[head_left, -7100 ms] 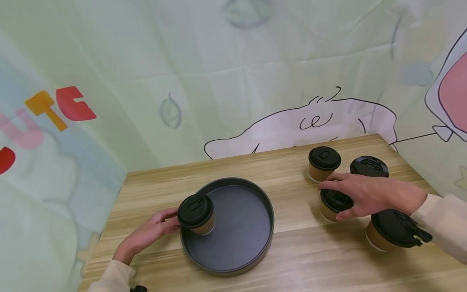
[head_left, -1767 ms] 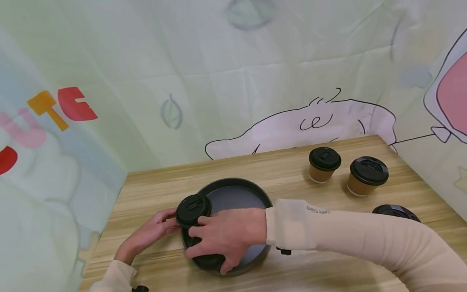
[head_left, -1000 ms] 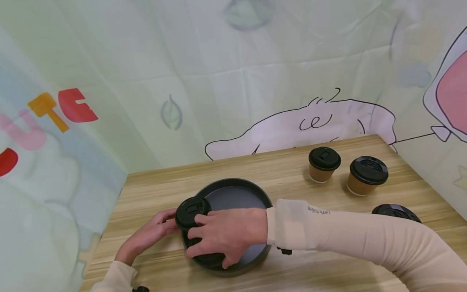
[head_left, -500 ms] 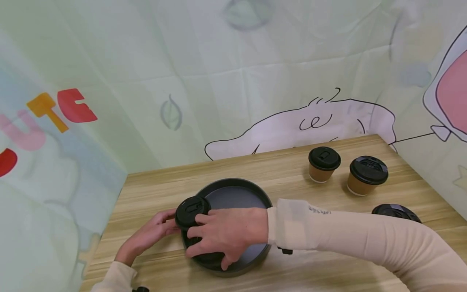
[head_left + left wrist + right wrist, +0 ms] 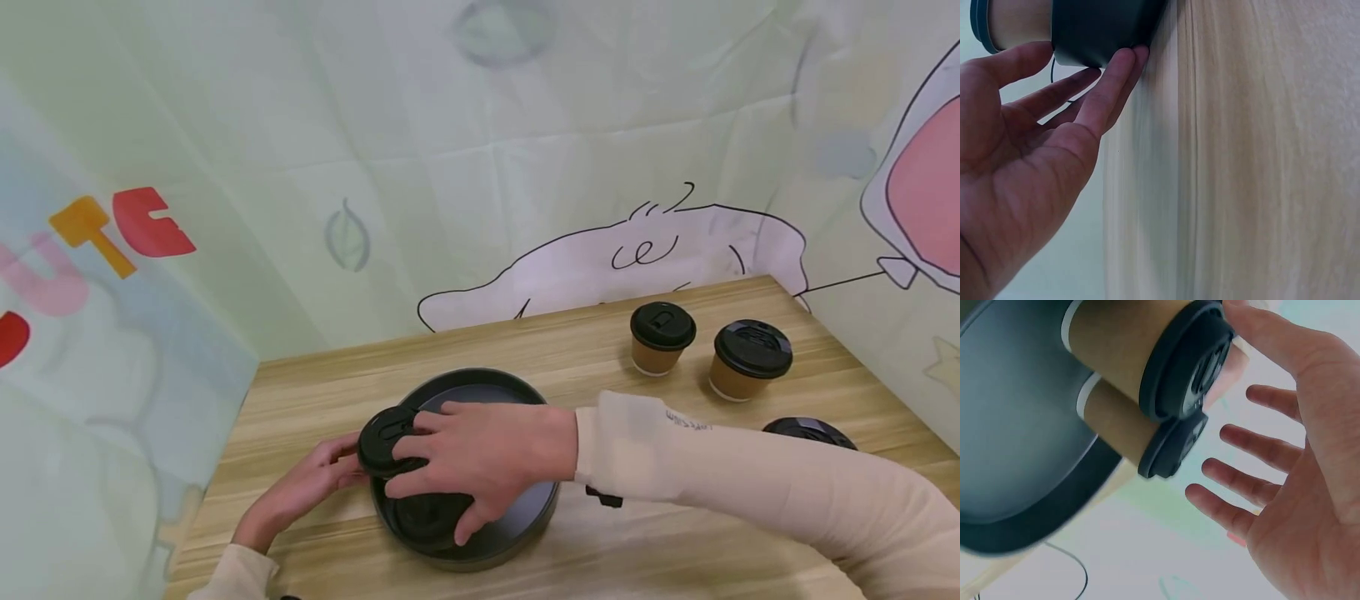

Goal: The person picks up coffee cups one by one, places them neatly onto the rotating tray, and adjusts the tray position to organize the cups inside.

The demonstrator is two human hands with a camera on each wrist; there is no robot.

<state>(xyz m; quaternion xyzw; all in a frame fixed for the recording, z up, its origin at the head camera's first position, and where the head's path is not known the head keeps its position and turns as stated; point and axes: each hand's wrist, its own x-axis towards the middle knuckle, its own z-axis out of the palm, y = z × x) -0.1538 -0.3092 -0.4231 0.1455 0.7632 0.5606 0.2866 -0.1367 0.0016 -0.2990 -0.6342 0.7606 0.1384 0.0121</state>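
Note:
Two brown paper coffee cups with black lids stand in a round dark grey pan. The farther cup is at the pan's left side; the nearer cup is partly under my right hand. In the right wrist view, both the larger-looking cup and the cup behind it are upright on the pan floor. The right fingers spread apart from the lids, with the thumb close to one lid. My left hand touches the pan's outer wall with extended fingertips, beside the farther cup.
Several more lidded cups stand on the wooden table at the right: a small cup, a wider cup, and a lid partly hidden by the right sleeve. A printed curtain hangs behind the table.
From the group at the right, my right hand has brought one cup into the pan. In the last half second it has loosened and lifted off that cup. The left hand has stayed at the pan.

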